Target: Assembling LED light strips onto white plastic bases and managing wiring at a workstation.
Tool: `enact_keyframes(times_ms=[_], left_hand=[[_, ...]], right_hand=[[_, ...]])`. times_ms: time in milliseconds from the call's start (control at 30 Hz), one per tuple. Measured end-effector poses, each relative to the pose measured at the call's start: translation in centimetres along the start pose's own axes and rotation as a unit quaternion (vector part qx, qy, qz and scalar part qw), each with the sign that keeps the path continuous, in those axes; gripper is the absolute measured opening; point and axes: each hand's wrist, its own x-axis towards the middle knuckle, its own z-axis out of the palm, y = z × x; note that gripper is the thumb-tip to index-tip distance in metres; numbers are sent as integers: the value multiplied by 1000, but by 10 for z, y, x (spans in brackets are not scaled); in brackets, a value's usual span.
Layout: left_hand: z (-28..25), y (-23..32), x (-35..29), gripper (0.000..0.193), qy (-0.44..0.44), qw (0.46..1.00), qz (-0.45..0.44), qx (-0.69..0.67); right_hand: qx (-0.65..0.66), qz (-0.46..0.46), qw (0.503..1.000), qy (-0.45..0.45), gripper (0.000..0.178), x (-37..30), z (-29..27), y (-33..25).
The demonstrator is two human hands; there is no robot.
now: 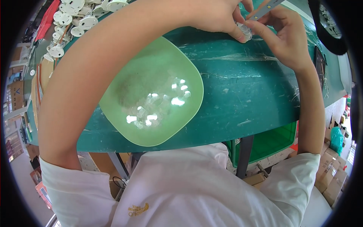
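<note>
Both hands are close together at the far right of the table. My left hand (223, 19) reaches across, its thumb and fingers closed on a small clear plastic piece (245, 33). My right hand (285, 36) is closed beside it, thumb tip touching or nearly touching the clear piece. A narrow pale LED strip (266, 8) slants up from between the right fingers and leaves the picture at the top. Below my left arm stands a light green bowl (151, 138) holding several small clear plastic pieces (153, 109).
The green table (242, 94) has a curved near edge. Many white round plastic parts (77, 19) are heaped at the far left, next to a red basket (48, 19). A dark strap or cable (329, 38) hangs at the far right. Beneath the table stands a green crate (272, 142).
</note>
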Motion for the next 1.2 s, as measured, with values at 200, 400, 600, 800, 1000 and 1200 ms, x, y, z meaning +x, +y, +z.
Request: enact_keyframes(times_ms=[200, 400, 600, 800, 1000, 1200], left_hand=[[1, -1, 1, 39, 17, 999, -8, 35], [1, -1, 4, 47, 21, 998, 11, 57], [-1, 5, 3, 40, -25, 997, -77, 4], [9, 5, 5, 40, -14, 993, -115, 3], [10, 15, 8, 37, -27, 992, -121, 19], [14, -19, 10, 34, -5, 994, 112, -12]], right_hand=[[-4, 9, 1000, -11, 30, 1, 0, -10], [-10, 7, 1000, -10, 34, -8, -9, 0], [-3, 25, 1000, 1, 38, -12, -22, 2], [19, 12, 998, -50, 14, -3, -9, -3], [15, 68, 996, -56, 15, -2, -8, 6], [-37, 113, 986, -118, 15, 9, -14, -4]])
